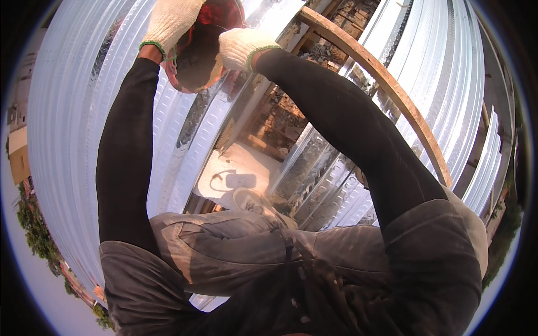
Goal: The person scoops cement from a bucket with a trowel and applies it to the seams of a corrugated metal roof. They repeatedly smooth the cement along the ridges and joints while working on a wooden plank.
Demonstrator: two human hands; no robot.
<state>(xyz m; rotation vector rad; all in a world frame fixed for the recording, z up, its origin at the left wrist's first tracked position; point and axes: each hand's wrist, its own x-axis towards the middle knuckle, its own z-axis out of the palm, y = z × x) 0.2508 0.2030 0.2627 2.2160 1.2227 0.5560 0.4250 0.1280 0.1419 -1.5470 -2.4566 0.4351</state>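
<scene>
A red, hollow, rounded vessel [197, 75] with a dusty brown inside is at the top of the view, between my hands. I cannot make out whether it is a bucket or a helmet. My left hand [174, 21], in a cream knit glove with a green cuff, lies against its left side. The fingers of that hand are hidden by the vessel and the picture's upper edge. My right hand [244, 47], gloved the same way, is closed at the vessel's right side, fingers curled in. What it grips, if anything, is hidden.
Ribbed shiny metal decking sheets [67, 129] spread on both sides. A gap shows rubble [280, 115] and timber below. A curved-looking wooden beam [386, 78] crosses at the right. Near my legs, a shoe [249, 200] rests on a pale slab [232, 159].
</scene>
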